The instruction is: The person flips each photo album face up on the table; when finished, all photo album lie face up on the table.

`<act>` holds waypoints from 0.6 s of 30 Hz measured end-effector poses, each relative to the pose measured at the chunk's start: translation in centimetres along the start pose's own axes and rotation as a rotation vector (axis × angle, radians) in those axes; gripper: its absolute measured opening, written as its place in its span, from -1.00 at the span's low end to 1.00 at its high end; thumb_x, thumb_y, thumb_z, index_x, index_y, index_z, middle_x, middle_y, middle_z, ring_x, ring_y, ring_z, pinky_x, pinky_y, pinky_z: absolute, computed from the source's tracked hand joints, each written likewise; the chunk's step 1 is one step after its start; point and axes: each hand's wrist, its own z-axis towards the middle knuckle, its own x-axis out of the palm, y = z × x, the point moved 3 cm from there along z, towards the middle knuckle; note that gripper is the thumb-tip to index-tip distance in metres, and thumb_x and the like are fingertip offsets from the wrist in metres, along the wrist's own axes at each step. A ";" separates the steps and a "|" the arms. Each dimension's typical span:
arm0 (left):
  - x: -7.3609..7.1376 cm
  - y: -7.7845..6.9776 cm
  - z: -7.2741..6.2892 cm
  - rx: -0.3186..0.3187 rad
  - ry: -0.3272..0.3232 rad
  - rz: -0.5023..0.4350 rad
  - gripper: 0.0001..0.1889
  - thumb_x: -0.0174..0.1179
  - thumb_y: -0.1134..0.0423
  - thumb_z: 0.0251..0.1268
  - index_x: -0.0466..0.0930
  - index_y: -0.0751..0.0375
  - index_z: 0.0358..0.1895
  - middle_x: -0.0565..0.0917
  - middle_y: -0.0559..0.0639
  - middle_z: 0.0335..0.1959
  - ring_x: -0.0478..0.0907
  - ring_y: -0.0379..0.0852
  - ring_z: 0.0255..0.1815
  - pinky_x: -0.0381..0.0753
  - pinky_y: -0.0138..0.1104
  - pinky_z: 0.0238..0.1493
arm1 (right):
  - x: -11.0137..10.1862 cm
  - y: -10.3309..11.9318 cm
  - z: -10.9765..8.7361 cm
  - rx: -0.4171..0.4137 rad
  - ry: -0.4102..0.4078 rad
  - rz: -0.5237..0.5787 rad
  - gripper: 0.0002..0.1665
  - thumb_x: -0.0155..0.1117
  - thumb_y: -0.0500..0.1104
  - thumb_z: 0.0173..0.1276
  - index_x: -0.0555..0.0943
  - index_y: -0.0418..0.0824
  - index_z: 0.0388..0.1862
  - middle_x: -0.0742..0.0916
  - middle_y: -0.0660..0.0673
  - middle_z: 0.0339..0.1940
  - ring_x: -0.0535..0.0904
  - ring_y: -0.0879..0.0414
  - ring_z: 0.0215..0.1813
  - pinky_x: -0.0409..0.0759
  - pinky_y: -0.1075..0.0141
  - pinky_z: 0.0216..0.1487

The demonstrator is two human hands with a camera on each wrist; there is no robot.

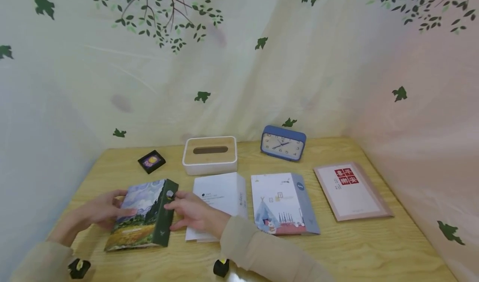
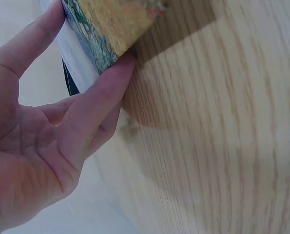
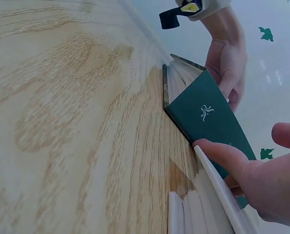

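Note:
A book [image 1: 140,215] with a painted landscape cover and a dark green spine lies at the left of the table. My left hand [image 1: 102,209] holds its left side, thumb on the cover and other fingers partly hidden beyond the edge. At the spine, my right hand [image 1: 198,213] grips with its fingertips near the upper part and its thumb lower down. In the right wrist view the thumb touches the green spine [image 3: 203,107], beside the neighbouring white book [image 3: 198,209]. A corner of the painted cover [image 2: 115,24] shows above the wood in the left wrist view.
Beside my right hand lies the white book [image 1: 220,190], then a book with a tent picture [image 1: 277,203] and a pink-edged book [image 1: 353,192]. Behind them stand a tissue box [image 1: 209,167], a blue clock [image 1: 283,144] and a small black-framed item [image 1: 151,161]. A curtain [image 1: 239,74] borders the table.

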 end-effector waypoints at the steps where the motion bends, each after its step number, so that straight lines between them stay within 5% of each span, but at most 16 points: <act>1: 0.1 0.0 0.0 0.005 0.003 0.001 0.06 0.37 -0.01 0.35 -0.15 0.65 0.49 0.39 0.66 0.20 0.55 0.32 0.10 0.72 -0.01 -0.16 | 0.0 0.0 0.0 0.000 0.001 0.002 -0.07 0.25 -0.39 0.35 0.04 -0.44 0.60 0.21 -0.38 0.60 0.01 -0.34 0.59 0.40 -0.49 0.11; 18: 0.6 -0.7 0.1 -0.003 0.011 -0.011 0.09 0.35 -0.02 0.35 -0.19 0.68 0.50 0.36 0.69 0.22 0.57 0.32 0.08 0.73 0.00 -0.18 | -0.1 -0.2 0.0 -0.005 -0.070 0.113 -0.09 0.25 -0.37 0.33 0.12 -0.34 0.61 0.25 -0.37 0.59 -0.04 -0.30 0.62 0.28 -0.62 0.07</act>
